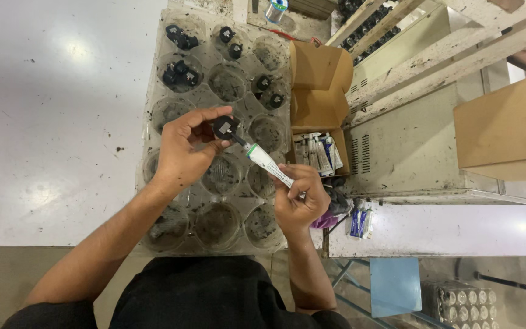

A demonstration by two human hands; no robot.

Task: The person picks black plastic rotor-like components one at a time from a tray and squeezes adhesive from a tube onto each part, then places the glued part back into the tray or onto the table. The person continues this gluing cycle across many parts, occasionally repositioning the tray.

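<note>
1. White, speckled worktable fills the left side of the view, with a clear plastic tray of round cups sitting on it, pretty grimy inside.
2. Left hand is up over the middle of the tray, fingers curled in tight, pinching a small black part between thumb and fingertips.
3. Right hand is lower and to the right, closed around the back end of a small white tube with a green band.
4. Tube slants up toward the left hand, and its dark nozzle touches the black part, so the two things meet right between the hands.
5. More black parts sit in the far cups of the tray, well apart from both hands.
6. Just right of the tray there's an open cardboard box with more tubes piled in its near end.
7. Further right is a grey metal cabinet with vent slots, and another cardboard box at the edge.
8. Two blue packets lie near the right hand, by the table's edge.
</note>
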